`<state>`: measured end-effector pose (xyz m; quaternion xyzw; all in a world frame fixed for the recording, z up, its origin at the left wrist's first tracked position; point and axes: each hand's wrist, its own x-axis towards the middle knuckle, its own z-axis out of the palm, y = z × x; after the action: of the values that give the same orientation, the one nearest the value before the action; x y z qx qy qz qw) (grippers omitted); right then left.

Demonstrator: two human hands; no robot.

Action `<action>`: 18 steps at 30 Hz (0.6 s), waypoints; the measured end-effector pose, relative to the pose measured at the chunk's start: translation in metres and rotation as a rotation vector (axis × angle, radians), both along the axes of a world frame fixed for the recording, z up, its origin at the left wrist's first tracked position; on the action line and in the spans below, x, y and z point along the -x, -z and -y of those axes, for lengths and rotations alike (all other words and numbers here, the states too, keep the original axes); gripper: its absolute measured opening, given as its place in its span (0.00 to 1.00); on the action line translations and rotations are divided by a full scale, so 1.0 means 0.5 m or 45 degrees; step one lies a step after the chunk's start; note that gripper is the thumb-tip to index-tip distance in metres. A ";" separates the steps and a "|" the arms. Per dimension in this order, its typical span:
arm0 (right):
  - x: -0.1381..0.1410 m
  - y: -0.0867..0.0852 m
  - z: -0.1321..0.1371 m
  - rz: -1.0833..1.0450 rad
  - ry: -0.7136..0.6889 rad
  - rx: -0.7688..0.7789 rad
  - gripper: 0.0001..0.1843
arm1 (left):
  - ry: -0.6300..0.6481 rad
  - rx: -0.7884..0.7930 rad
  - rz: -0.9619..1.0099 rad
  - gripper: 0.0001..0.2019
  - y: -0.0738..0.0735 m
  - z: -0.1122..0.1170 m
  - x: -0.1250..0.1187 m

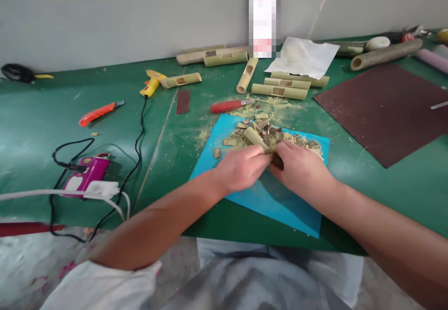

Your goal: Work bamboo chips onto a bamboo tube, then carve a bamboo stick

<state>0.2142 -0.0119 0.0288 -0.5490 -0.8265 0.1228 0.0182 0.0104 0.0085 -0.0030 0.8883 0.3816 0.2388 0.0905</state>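
Observation:
My left hand (245, 166) is closed around a short pale-green bamboo tube (255, 137), which slants up and left over the blue sheet (280, 202). My right hand (299, 166) is closed at the tube's near end, its fingers on a small dark brown piece (277, 160) that looks like sandpaper. The hands nearly touch, and they hide most of this piece and the tube's lower end. Just beyond them lies a pile of bamboo chips (266, 130) and shavings. Farther back rests a red-handled knife (229, 106).
Several notched bamboo tubes (280, 91) lie toward the wall, near a white paper (303, 58). A large brown sheet (385, 114) is at right. On the left are a yellow glue gun (152, 83), an orange cutter (100, 113) and a purple power strip (91, 172) with cables.

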 end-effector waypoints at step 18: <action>-0.001 -0.002 0.000 0.021 0.035 -0.009 0.11 | -0.141 -0.124 0.089 0.15 -0.003 -0.013 -0.001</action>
<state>0.2150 -0.0121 0.0297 -0.5611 -0.8195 0.1151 0.0150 0.0107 0.0148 -0.0013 0.8604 0.4146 0.2925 0.0471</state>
